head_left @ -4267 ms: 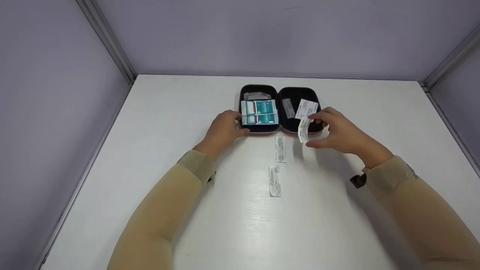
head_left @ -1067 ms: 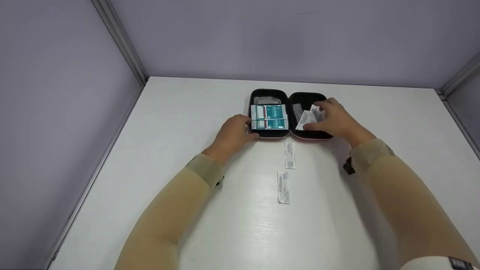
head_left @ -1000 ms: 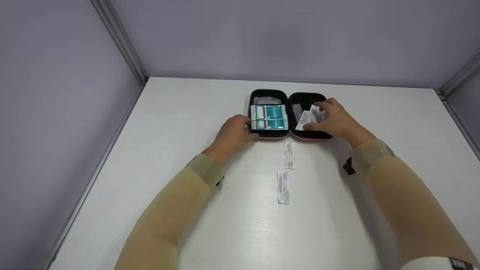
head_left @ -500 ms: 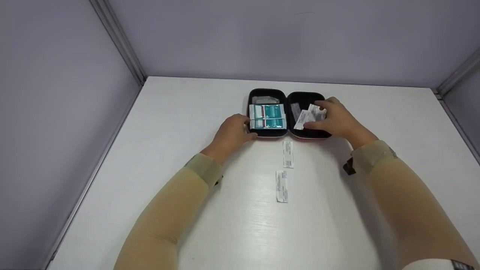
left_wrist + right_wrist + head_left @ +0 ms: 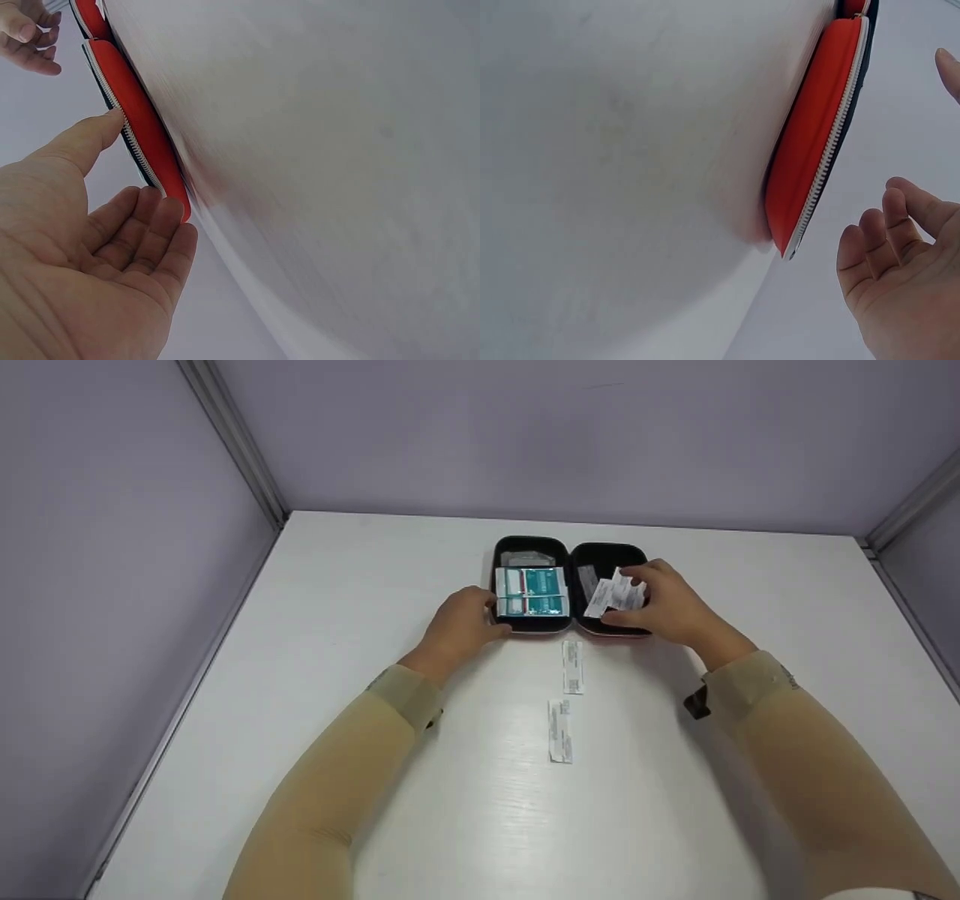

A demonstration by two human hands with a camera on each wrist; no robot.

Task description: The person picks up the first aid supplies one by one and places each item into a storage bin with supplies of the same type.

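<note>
1. Left hand (image 5: 461,619) grips the near left corner of the case (image 5: 529,625), thumb and fingers across its zipped edge.
2. Case lies open on the table (image 5: 352,600). Shell looks light, fairly stiff; rim is the likely hold.
3. Left half: teal-and-white packets (image 5: 532,592), a clear packet (image 5: 527,559) behind. Wrappers shiny, probably slick.
4. In front, on the table: near strip (image 5: 560,731), then far strip (image 5: 573,667). Thin, papery; pinch by an edge.
5. Right half: grey packet (image 5: 587,581) beside overlapping white packets (image 5: 616,594). Likely light, bendy; take by a free corner.
6. Right hand (image 5: 667,604) over these, thumb and fingers wide apart, no grip visible; it hides part of the case's right edge.
</note>
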